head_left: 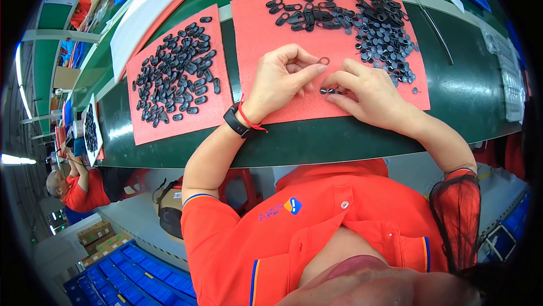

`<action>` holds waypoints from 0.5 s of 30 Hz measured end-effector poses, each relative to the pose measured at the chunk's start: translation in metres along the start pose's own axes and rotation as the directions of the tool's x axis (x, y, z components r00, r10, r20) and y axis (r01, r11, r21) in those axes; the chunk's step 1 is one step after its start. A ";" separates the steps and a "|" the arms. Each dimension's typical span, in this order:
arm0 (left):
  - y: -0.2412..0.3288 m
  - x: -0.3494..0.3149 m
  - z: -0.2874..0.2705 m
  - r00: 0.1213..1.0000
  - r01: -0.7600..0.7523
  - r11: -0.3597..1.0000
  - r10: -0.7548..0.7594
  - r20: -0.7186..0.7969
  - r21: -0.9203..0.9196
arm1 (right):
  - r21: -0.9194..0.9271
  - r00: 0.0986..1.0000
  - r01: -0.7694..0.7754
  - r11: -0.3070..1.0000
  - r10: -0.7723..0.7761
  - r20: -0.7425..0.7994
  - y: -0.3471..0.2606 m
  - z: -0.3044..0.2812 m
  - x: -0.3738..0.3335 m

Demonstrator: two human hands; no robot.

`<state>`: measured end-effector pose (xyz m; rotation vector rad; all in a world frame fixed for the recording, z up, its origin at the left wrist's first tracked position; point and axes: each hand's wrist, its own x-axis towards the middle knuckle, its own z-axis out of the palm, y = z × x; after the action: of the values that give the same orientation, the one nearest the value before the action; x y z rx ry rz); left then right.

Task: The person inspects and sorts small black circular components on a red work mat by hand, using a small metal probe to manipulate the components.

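Mat, pink, on bench. Left hand, fingers curled, pinches dark ring; right hand, part-closed, holds discs

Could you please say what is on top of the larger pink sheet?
The larger pink sheet bears black looped parts and a pile of small grey discs. The left hand and right hand are above it; whatever lies beneath them or the pile is hidden.

Looped piece I pinch looks plastic; my foam mat matt; discs glossy; tabletop smooth, glossy; slim tool shiny metal.
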<state>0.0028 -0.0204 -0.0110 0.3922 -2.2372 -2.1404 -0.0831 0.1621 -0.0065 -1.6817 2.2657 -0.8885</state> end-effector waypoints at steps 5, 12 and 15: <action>0.002 0.001 0.000 0.999 0.014 0.999 -0.015 0.041 0.029 | -0.044 0.997 0.055 0.998 -0.057 -0.056 0.003 0.003 -0.001; 0.004 0.001 0.003 0.999 0.019 0.999 -0.020 0.046 0.040 | -0.008 0.999 0.016 1.000 -0.016 -0.029 -0.003 0.002 -0.001; 0.002 0.001 0.002 0.999 0.008 0.999 -0.009 0.044 0.041 | -0.017 1.000 0.005 1.000 -0.005 -0.029 -0.001 0.002 -0.001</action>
<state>0.0016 -0.0189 -0.0096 0.3600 -2.3095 -2.1315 -0.0804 0.1621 -0.0077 -1.6933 2.2950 -0.9034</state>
